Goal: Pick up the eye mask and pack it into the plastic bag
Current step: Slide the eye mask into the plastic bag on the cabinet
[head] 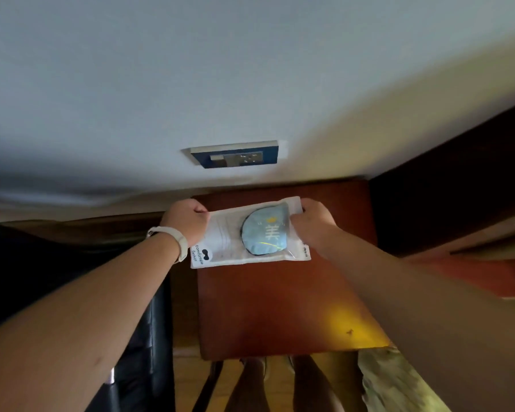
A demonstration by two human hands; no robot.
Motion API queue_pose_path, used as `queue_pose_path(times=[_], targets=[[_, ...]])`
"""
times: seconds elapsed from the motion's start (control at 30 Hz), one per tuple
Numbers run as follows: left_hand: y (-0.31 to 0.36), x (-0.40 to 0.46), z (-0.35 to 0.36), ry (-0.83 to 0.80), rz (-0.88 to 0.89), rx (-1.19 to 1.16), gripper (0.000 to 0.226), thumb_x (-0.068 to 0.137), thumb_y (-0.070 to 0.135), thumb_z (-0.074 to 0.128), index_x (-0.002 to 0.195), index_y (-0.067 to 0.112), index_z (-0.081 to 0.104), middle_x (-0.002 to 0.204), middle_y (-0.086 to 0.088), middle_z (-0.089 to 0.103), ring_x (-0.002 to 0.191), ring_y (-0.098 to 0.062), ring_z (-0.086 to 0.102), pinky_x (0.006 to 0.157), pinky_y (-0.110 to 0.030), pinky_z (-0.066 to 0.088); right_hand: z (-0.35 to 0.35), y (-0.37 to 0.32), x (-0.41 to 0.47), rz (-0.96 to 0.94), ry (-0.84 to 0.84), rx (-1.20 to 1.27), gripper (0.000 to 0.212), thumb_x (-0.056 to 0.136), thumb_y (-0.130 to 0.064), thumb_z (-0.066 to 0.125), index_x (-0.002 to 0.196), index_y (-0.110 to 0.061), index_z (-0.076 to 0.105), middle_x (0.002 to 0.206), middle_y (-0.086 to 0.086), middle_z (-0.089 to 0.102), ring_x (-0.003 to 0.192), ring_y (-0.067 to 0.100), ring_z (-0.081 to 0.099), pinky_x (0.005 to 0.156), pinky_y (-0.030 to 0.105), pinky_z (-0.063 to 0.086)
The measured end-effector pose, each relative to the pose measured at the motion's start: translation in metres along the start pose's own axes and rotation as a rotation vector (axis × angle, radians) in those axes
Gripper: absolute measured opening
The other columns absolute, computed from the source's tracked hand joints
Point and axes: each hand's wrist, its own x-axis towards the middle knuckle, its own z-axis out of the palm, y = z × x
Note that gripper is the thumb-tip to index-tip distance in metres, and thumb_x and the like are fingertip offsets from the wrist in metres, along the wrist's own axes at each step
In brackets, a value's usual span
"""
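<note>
A clear and white plastic bag [223,242] is stretched flat just above the far part of a small reddish-brown table [268,304]. Inside its right half lies the light blue eye mask [263,233] with a white character printed on it. My left hand [188,218], with a white band on its wrist, pinches the bag's left end. My right hand [312,221] grips the right end, fingers over the mask's edge. Part of the mask is hidden under my right fingers.
A wall socket plate [235,156] sits on the white wall behind the table. A black chair [143,337] stands to the left of the table. Dark wooden furniture [446,188] rises on the right. My legs [280,385] show below the table's near edge.
</note>
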Motion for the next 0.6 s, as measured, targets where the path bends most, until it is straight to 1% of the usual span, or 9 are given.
queue_pose_path(times=[0.07,0.13,0.27,0.33,0.4,0.5,0.6], targets=[[-0.011,0.013,0.0,0.017,-0.023,0.005,0.018,0.091,0.02,0.057,0.079,0.025,0.069,0.076,-0.001,0.072,0.068,-0.021,0.071,0.067,-0.042,0.064,0.016,0.001,0.01,-0.01,-0.012,-0.009,0.027,0.075,-0.008,0.043,0.086,-0.022,0.064,0.074,-0.002,0.066,0.064,0.017,0.06,0.051,0.026,0.044],[-0.022,0.025,0.002,0.032,-0.045,0.005,0.017,0.09,0.019,0.058,0.079,0.025,0.069,0.079,-0.001,0.072,0.069,-0.023,0.072,0.071,-0.043,0.064,0.029,0.003,0.018,-0.015,-0.023,-0.012,0.027,0.076,-0.007,0.042,0.083,-0.023,0.062,0.073,-0.002,0.064,0.062,0.017,0.059,0.049,0.025,0.04],[-0.032,0.041,0.006,0.048,-0.078,-0.062,0.015,0.088,0.019,0.06,0.079,0.024,0.07,0.079,-0.004,0.073,0.074,-0.028,0.072,0.074,-0.044,0.064,0.043,0.004,0.03,-0.044,-0.002,-0.023,0.028,0.075,-0.008,0.04,0.086,-0.024,0.061,0.077,-0.003,0.064,0.067,0.018,0.059,0.05,0.026,0.038],[-0.033,0.045,0.008,0.064,-0.08,-0.089,0.015,0.087,0.02,0.061,0.075,0.026,0.069,0.078,-0.003,0.073,0.072,-0.027,0.072,0.071,-0.041,0.064,0.046,0.003,0.035,-0.048,0.012,-0.022,0.027,0.075,-0.009,0.041,0.085,-0.024,0.061,0.078,-0.003,0.064,0.069,0.018,0.06,0.052,0.026,0.039],[-0.034,0.049,0.008,0.083,-0.076,-0.108,0.016,0.087,0.021,0.061,0.074,0.028,0.067,0.078,-0.002,0.072,0.07,-0.026,0.07,0.064,-0.034,0.061,0.049,0.001,0.039,-0.05,0.029,-0.02,0.025,0.075,-0.009,0.041,0.083,-0.023,0.06,0.079,-0.002,0.065,0.07,0.019,0.06,0.052,0.027,0.04],[-0.036,0.056,0.006,0.096,-0.072,-0.143,0.013,0.087,0.021,0.061,0.079,0.029,0.067,0.079,0.001,0.069,0.068,-0.021,0.066,0.057,-0.025,0.05,0.054,-0.002,0.044,-0.064,0.052,-0.013,0.023,0.076,-0.01,0.04,0.083,-0.021,0.06,0.078,-0.001,0.063,0.067,0.02,0.059,0.051,0.026,0.038],[-0.038,0.062,0.005,0.124,-0.067,-0.216,0.006,0.085,0.02,0.065,0.088,0.024,0.068,0.084,-0.003,0.068,0.071,-0.02,0.062,0.058,-0.024,0.043,0.058,-0.004,0.047,-0.096,0.062,-0.045,0.021,0.076,-0.012,0.041,0.086,-0.021,0.058,0.08,-0.001,0.062,0.068,0.019,0.058,0.051,0.026,0.037]])
